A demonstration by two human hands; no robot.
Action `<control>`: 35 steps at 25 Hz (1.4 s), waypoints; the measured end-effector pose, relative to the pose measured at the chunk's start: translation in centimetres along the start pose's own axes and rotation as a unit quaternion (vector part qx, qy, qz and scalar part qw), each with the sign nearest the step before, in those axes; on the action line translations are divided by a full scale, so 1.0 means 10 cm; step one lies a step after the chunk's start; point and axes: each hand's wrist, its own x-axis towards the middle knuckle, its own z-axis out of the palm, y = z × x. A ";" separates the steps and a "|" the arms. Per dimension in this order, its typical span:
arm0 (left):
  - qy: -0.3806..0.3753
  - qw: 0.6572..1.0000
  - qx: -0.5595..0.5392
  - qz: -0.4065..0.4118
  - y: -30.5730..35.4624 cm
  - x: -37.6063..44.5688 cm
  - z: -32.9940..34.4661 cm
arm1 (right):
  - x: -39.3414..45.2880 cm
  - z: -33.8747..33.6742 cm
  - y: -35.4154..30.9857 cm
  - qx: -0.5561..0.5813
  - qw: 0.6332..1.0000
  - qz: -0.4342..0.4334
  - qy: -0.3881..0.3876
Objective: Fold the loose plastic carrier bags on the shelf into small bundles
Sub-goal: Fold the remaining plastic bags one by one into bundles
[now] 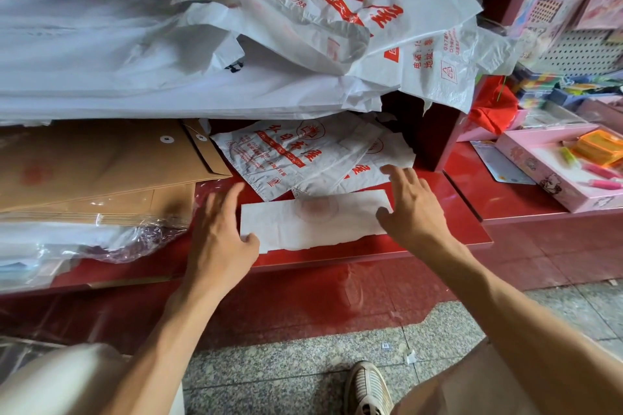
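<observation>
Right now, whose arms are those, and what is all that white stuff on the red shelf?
There is no machine here. The arms belong to a person with a camera on their head, so you look down as they do, even at their shoe on the floor.

The white stuff is thin plastic carrier bags with red printing. A big loose pile lies on the upper level, and a few flat bags lie further back on the red shelf. In front is one bag folded into a long strip.

The left hand sits at the strip's left end, thumb on its edge. The right hand is at the right end, fingers spread. Neither hand grips it.

On the left lie brown envelopes. On the right is a pink box.
</observation>
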 end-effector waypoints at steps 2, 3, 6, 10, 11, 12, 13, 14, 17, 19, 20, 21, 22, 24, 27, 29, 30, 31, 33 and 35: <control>-0.054 0.990 0.040 0.121 0.07 -0.02 0.03 | -0.09 0.06 -0.11 -0.047 0.993 -0.104 -0.028; -0.111 0.982 0.054 0.140 0.11 -0.04 0.03 | -0.13 0.08 -0.17 -0.052 0.986 -0.129 -0.096; -0.258 0.946 0.164 0.106 0.09 -0.01 0.01 | -0.17 0.03 -0.17 -0.121 0.941 -0.140 -0.282; -0.225 0.952 0.168 0.123 0.04 -0.03 -0.19 | -0.13 -0.14 -0.07 -0.159 0.941 -0.161 -0.252; -0.211 0.963 0.120 0.122 0.02 -0.05 -0.23 | -0.10 -0.21 -0.04 -0.100 0.952 -0.145 -0.250; -0.205 0.970 0.072 0.112 0.03 -0.06 -0.27 | -0.06 -0.28 0.01 -0.035 0.961 -0.114 -0.251; -0.207 0.973 0.038 0.096 0.04 -0.07 -0.31 | -0.01 -0.34 0.04 0.035 0.967 -0.074 -0.241; -0.203 0.976 0.012 0.079 0.03 -0.06 -0.31 | 0.03 -0.39 0.08 0.117 0.970 -0.032 -0.210; -0.159 0.972 -0.166 -0.046 0.04 -0.03 -0.26 | 0.14 -0.45 0.10 0.411 0.902 0.116 -0.064; -0.106 0.930 -0.311 -0.165 0.10 -0.02 -0.22 | 0.19 -0.38 0.05 0.495 0.847 0.196 -0.002; -0.081 0.906 -0.356 -0.214 0.11 -0.02 -0.19 | 0.22 -0.32 0.03 0.462 0.860 0.216 0.015; -0.069 0.881 -0.394 -0.252 0.14 -0.02 -0.18 | 0.22 -0.26 0.03 0.391 0.895 0.210 0.031; -0.064 0.856 -0.432 -0.279 0.17 -0.04 -0.17 | 0.20 -0.22 0.01 0.300 0.936 0.181 0.041; -0.066 0.827 -0.468 -0.303 0.23 -0.06 -0.16 | 0.07 -0.17 -0.13 0.170 0.983 0.057 0.045; -0.120 0.880 -0.379 -0.259 0.29 -0.12 -0.08 | -0.23 -0.02 -0.38 0.147 0.974 -0.168 -0.040; -0.158 0.930 -0.278 -0.180 0.29 -0.16 -0.06 | -0.33 0.12 -0.49 0.065 0.958 -0.244 -0.137; -0.170 0.953 -0.216 -0.129 0.26 -0.19 -0.06 | -0.35 0.20 -0.50 0.012 0.952 -0.253 -0.172; -0.174 0.974 -0.127 -0.065 0.22 -0.21 -0.04 | -0.37 0.29 -0.50 -0.035 0.949 -0.257 -0.179; -0.127 0.986 0.074 0.074 0.14 -0.22 0.00 | -0.37 0.40 -0.48 -0.089 0.949 -0.274 -0.129; -0.095 0.979 0.110 0.145 0.07 -0.19 0.04 | -0.33 0.44 -0.49 -0.073 0.953 -0.272 -0.108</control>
